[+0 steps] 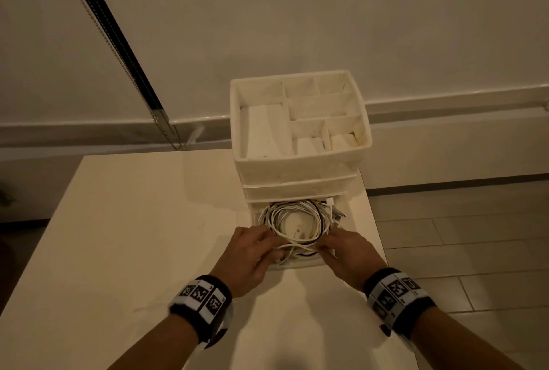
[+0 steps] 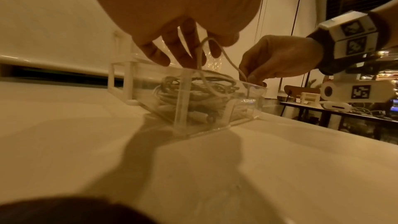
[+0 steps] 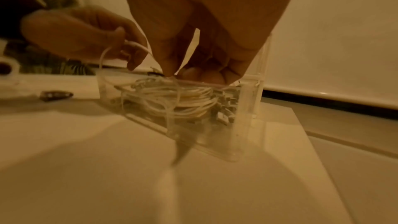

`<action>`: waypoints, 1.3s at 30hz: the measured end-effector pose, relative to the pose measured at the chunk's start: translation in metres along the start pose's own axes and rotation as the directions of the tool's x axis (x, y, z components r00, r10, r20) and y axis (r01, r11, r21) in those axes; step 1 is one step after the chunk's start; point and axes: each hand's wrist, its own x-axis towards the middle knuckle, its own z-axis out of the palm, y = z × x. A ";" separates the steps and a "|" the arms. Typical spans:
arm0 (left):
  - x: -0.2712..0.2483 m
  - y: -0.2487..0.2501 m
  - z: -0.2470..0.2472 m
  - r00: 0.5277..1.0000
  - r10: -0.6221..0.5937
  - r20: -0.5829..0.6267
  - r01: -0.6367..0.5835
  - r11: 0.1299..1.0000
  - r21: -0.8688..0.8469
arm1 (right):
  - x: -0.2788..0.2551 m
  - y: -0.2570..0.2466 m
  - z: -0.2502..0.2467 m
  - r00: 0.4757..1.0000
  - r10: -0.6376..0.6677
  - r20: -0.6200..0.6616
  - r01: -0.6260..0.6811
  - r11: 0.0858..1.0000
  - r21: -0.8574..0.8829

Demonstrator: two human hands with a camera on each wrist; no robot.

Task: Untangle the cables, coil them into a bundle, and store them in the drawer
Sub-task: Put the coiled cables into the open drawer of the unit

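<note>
A coiled bundle of white cables [image 1: 297, 224] lies inside the clear bottom drawer [image 1: 297, 264], which is pulled out of a white drawer unit [image 1: 297, 173]. My left hand [image 1: 267, 246] and right hand [image 1: 325, 246] sit at the drawer's front corners. One loose white loop [image 2: 217, 47] arcs up out of the bundle [image 2: 193, 94]. The left hand [image 2: 183, 52] holds that loop among its fingers, and the right hand [image 2: 252, 76] pinches its other end at the drawer rim [image 2: 256, 89]. In the right wrist view the right fingertips [image 3: 172, 72] press down on the coil [image 3: 183, 101].
The unit's top is an open tray with several empty compartments [image 1: 297, 159]. It stands at the back right of a white table [image 1: 133, 236], whose right edge runs close beside the drawer. Tiled floor [image 1: 475, 251] lies to the right. A small dark object [image 3: 57, 95] rests on the table.
</note>
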 end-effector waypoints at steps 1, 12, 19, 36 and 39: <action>-0.003 -0.003 -0.002 0.999 0.025 0.022 -0.025 0.999 0.032 | 0.000 0.001 -0.002 1.000 -0.004 0.030 0.005 1.000 -0.029; 0.023 -0.005 0.009 0.980 -0.137 -0.147 0.152 0.984 0.093 | 0.021 -0.018 -0.014 0.949 0.316 -0.005 -0.316 0.949 -0.008; 0.050 0.005 0.014 0.773 -0.603 -0.198 0.617 0.787 0.011 | 0.046 -0.020 -0.013 0.845 0.535 0.009 -0.519 0.815 0.257; 0.033 0.003 0.027 0.887 -0.459 -0.056 0.461 0.869 0.181 | 0.051 -0.024 0.009 0.673 0.725 -0.145 -0.458 0.563 0.688; 0.039 0.010 0.028 0.843 -0.518 -0.142 0.529 0.847 0.055 | 0.039 -0.017 0.002 0.749 0.636 -0.185 -0.394 0.653 0.647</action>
